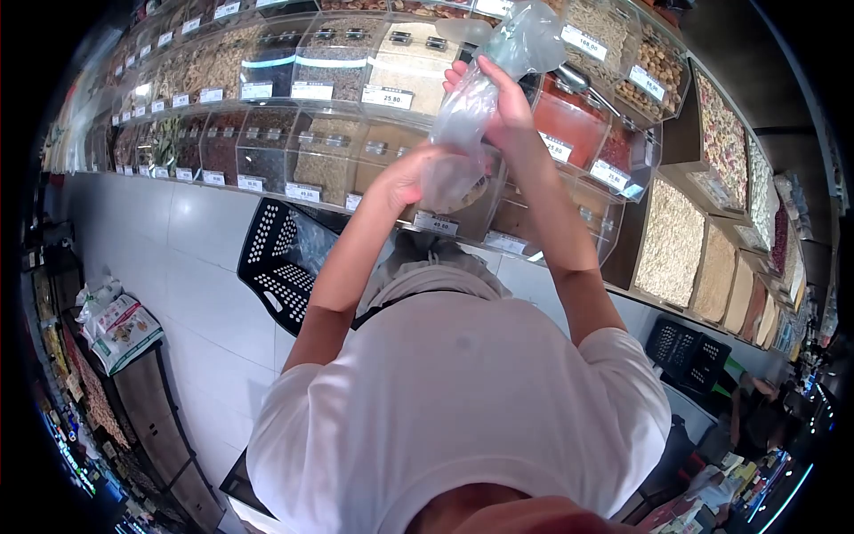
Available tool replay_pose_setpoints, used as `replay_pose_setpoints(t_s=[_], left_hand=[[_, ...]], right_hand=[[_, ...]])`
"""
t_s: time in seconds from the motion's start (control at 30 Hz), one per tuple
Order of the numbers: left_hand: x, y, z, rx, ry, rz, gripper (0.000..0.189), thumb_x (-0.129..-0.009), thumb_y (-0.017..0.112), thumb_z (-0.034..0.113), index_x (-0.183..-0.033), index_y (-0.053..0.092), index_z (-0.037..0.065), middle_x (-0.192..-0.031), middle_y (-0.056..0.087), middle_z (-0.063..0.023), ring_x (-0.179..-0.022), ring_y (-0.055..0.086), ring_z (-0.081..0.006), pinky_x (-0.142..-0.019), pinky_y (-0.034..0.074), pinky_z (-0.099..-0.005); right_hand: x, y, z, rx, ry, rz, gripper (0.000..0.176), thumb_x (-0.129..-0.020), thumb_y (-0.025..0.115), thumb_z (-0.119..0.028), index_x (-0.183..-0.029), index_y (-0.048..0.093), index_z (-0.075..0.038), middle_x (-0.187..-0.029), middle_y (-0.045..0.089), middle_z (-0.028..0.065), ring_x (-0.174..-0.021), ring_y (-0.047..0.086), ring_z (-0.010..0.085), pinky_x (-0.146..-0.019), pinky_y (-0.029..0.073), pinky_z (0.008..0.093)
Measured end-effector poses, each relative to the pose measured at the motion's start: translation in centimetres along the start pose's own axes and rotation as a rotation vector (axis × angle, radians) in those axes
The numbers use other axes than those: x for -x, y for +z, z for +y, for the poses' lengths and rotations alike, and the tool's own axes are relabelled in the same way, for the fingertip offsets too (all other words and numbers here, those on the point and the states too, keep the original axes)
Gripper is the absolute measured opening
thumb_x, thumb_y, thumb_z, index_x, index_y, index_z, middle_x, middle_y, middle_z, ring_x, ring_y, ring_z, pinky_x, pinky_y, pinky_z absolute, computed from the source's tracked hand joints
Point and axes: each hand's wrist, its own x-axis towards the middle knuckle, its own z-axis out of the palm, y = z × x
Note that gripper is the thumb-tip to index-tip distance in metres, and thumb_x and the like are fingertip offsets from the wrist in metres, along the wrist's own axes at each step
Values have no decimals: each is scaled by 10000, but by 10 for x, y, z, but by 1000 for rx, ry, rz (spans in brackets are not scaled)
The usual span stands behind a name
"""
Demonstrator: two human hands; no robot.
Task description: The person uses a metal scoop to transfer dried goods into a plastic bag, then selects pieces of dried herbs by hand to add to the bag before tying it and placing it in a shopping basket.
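Note:
A clear plastic bag [467,116] stretches between my two hands above the bulk food bins. My right hand [509,102] is wrapped round its upper part, with thumb and fingertips showing on either side. Lower and to the left, my left hand [402,182] grips the bag's side; some of its fingers are hidden behind the film. The bag's crumpled far end [529,40] spreads out beyond my right hand. Just right of that hand is a bin of orange-red goods [569,120], with a metal handle [578,80] behind it.
Clear-lidded bins with price tags [387,96] run in tiers across the front. Open grain bins [672,240] stand at the right. A black basket [285,262] is on the floor left of my legs, another basket [685,354] at the right. A person [756,414] is behind at the right.

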Motion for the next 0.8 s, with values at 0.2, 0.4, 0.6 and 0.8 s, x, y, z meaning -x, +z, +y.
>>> replay_pose_setpoints(t_s=[0.2,0.4,0.6,0.8], left_hand=[[-14,-7,-6,269,73,-368,344,-857,622,283,-1001,576,-26,-704,534,-44,-712,564,-227,-846,484,-413],[12,20,-16,-232,28,-407,451,-829,665,397,-1016,575,-4,-644,516,-16,-585,469,-127,-782,486,-364],[11,19,-13,-27,276,67,560,-858,678,294,-1309,501,13,-1121,637,-138,-722,570,-121,-765,488,-269],[-6,9,-25,-433,456,196,599,-956,551,272,-1450,314,29,-1483,366,-125,-861,562,-88,-769,475,-248]], right_hand=[[-15,-25,-10,-85,-53,-207,147,-970,541,-209,-1010,578,-73,-665,440,-32,-630,472,84,-751,493,287],[-13,-56,5,-66,-21,-225,185,-988,505,-268,-977,570,-96,-623,421,-57,-569,431,80,-627,449,263],[21,-75,28,141,-268,136,150,-940,594,-249,-971,557,-106,-832,555,5,-806,544,112,-775,470,317],[65,-81,43,941,-502,162,173,-883,641,-187,-1005,573,-87,-988,575,36,-928,553,160,-811,444,318]])
